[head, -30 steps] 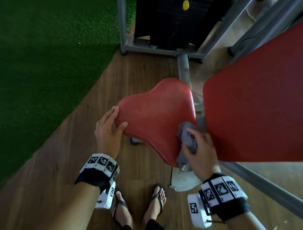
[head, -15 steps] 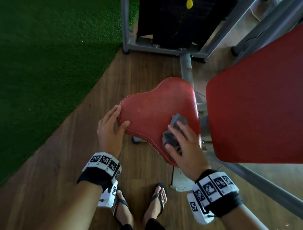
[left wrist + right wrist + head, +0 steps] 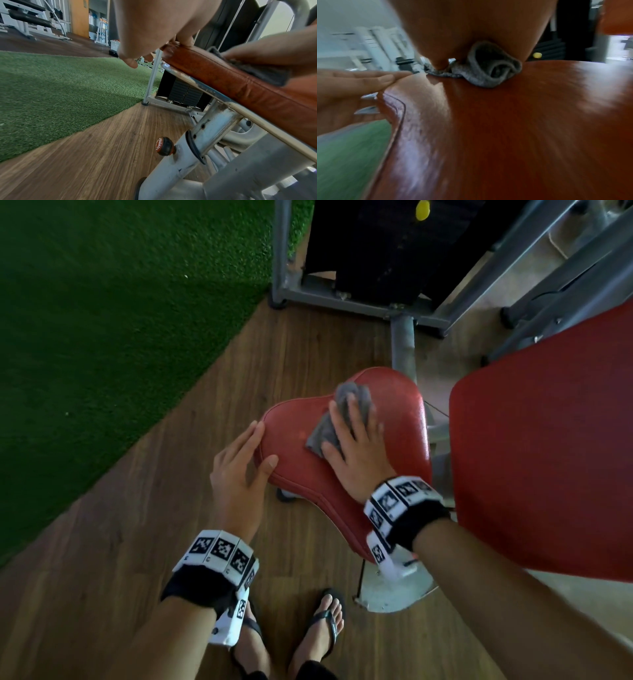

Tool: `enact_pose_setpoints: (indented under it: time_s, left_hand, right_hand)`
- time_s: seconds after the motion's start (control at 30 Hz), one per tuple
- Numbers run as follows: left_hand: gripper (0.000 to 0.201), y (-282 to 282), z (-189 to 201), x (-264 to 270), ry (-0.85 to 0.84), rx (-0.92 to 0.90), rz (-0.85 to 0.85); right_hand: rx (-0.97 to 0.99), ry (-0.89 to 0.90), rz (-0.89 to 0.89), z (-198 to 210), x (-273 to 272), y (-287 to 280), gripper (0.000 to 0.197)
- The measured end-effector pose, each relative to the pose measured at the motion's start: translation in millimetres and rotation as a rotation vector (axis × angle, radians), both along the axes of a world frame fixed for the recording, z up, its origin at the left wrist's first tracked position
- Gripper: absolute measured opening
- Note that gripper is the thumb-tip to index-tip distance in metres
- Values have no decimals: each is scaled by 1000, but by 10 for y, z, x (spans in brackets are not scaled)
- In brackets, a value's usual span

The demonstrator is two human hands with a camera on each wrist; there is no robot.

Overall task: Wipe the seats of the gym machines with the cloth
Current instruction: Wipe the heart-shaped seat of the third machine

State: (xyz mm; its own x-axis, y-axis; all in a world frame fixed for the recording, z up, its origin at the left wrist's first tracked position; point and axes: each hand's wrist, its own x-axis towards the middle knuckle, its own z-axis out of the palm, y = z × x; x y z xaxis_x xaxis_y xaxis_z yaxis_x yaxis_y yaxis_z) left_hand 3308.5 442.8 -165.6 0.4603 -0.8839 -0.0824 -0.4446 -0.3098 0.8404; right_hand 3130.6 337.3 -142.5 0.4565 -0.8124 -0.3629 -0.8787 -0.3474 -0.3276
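A red padded seat (image 3: pixel 298 474) on a grey post sits at mid-frame in the head view. My right hand (image 3: pixel 358 441) lies flat on top of it, fingers straight, pressing a crumpled grey cloth (image 3: pixel 352 395) against the far middle of the pad. In the right wrist view the cloth (image 3: pixel 488 70) bunches under my palm on the shiny seat (image 3: pixel 522 121). My left hand (image 3: pixel 239 467) rests on the seat's left edge, thumb on top, fingers straight along the side. The left wrist view shows the seat's rim (image 3: pixel 240 83) with the cloth (image 3: pixel 257 71) on it.
A large red back pad (image 3: pixel 548 457) stands close on the right. The grey frame and black weight stack (image 3: pixel 394 251) are behind the seat. Green turf (image 3: pixel 102 337) borders the wooden floor (image 3: pixel 171 525). An adjustment knob (image 3: pixel 163 146) sticks out of the seat post.
My right hand has carried the cloth from the seat's near right edge up across the pad to its far middle and now lies flat. The left hand stays on the left edge.
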Motion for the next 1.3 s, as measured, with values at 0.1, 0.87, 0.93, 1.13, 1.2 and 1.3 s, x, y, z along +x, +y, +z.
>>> enact_pose_setpoints:
  time_s: [0.1,0.87,0.93,1.13,1.2,1.3]
  left_hand:
    - [50,19,-11,-3,-16,-24,-8]
    - [52,12,7,-25,2,23,-1]
    - [52,19,-18,-16,-9,22,-10]
    - [56,9,-130,35,-18,26,-21]
    - [56,6,-128,46,-20,12,-15]
    - [53,15,-31,-7,-56,25,-10]
  right_hand:
    - [-44,-37,263,77,191,-115,68]
    - [-94,138,-356,-182,-477,-165,64]
    - [-107,103,-90,-118,-319,-120,64]
    - [-163,-33,355,-25,-95,263,69]
    - [-218,-32,366,-75,-236,336,69]
    - [-220,-76,164,-85,-502,515,66]
